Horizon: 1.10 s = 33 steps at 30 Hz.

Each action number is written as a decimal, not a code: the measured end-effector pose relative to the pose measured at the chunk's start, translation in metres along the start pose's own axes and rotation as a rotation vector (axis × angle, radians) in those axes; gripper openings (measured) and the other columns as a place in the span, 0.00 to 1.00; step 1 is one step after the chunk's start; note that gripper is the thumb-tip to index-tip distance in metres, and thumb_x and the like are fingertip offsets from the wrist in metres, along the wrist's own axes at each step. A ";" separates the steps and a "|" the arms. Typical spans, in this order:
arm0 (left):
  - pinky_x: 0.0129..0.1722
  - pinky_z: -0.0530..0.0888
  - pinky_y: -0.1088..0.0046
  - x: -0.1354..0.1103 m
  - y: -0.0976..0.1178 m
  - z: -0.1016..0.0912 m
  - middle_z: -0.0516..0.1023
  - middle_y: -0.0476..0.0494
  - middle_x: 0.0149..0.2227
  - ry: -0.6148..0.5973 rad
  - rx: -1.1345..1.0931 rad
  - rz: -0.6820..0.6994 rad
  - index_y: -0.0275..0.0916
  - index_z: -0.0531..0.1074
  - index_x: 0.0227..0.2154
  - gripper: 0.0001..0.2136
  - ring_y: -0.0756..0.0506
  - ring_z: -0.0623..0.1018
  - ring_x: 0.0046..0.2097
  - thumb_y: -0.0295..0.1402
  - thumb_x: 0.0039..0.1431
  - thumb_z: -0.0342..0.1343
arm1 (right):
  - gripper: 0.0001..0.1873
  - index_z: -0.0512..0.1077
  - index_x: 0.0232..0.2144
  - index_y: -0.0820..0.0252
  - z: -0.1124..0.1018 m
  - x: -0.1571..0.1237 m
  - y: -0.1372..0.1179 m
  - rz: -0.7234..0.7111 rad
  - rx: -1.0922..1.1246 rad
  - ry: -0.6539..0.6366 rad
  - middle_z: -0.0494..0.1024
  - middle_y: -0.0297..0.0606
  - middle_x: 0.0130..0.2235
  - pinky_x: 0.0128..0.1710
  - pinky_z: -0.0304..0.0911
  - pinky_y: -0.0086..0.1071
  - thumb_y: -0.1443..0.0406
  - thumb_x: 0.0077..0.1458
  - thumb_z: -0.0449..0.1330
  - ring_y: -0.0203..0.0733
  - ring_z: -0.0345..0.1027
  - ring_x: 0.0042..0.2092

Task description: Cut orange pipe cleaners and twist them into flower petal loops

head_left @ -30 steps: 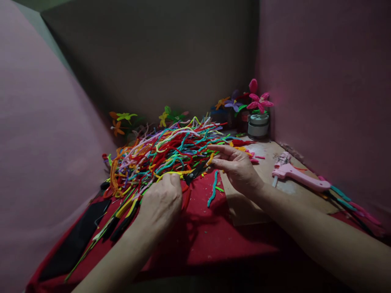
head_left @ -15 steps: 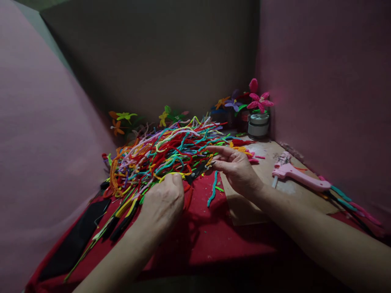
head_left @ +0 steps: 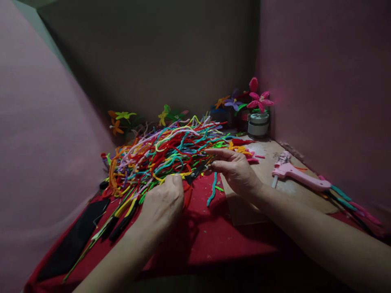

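Note:
My left hand (head_left: 163, 199) is closed, its back towards me and the thumb on top. From beside its fingers comes a dark-jawed tool with red handles (head_left: 192, 176), like pliers or scissors; its grip is partly hidden. The tool's jaws point up to the right, towards my right hand (head_left: 236, 169). Thumb and fingertips of that hand pinch something small and pale at the tip of the jaws, too small to name. Behind both hands lies a big heap of coloured pipe cleaners (head_left: 171, 142). A short teal pipe cleaner (head_left: 211, 191) lies on the red cloth between them.
A pink glue gun (head_left: 301, 174) rests on a brown board (head_left: 247, 211) at right. Behind it, a pink pipe-cleaner flower (head_left: 260, 101) stands in a pale jar (head_left: 258, 126). Yellow-and-black-handled pliers (head_left: 125, 221) and a flat black object (head_left: 75, 242) lie at left on the red cloth (head_left: 214, 252).
My right hand has shifted slightly left and down, and its fingertips are closer over the tool's jaws. My left hand stays almost in place.

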<state>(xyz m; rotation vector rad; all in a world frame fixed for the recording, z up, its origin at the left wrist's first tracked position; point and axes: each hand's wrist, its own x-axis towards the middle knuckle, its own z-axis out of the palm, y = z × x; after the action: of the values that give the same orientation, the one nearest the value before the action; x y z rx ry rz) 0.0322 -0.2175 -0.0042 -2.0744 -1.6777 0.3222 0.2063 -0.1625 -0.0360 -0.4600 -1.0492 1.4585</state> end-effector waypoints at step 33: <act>0.27 0.66 0.77 0.030 -0.004 0.025 0.69 0.48 0.27 -0.109 -1.255 0.042 0.37 0.67 0.36 0.13 0.51 0.70 0.27 0.41 0.52 0.51 | 0.09 0.64 0.26 0.61 -0.011 0.011 0.000 0.037 0.020 0.024 0.75 0.32 0.23 0.29 0.67 0.31 0.67 0.42 0.62 0.35 0.71 0.24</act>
<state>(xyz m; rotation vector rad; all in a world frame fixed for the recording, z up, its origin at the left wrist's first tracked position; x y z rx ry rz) 0.0247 -0.1826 -0.0217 -2.9133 -2.1750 -0.8596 0.2123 -0.1483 -0.0384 -0.4838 -1.0106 1.4915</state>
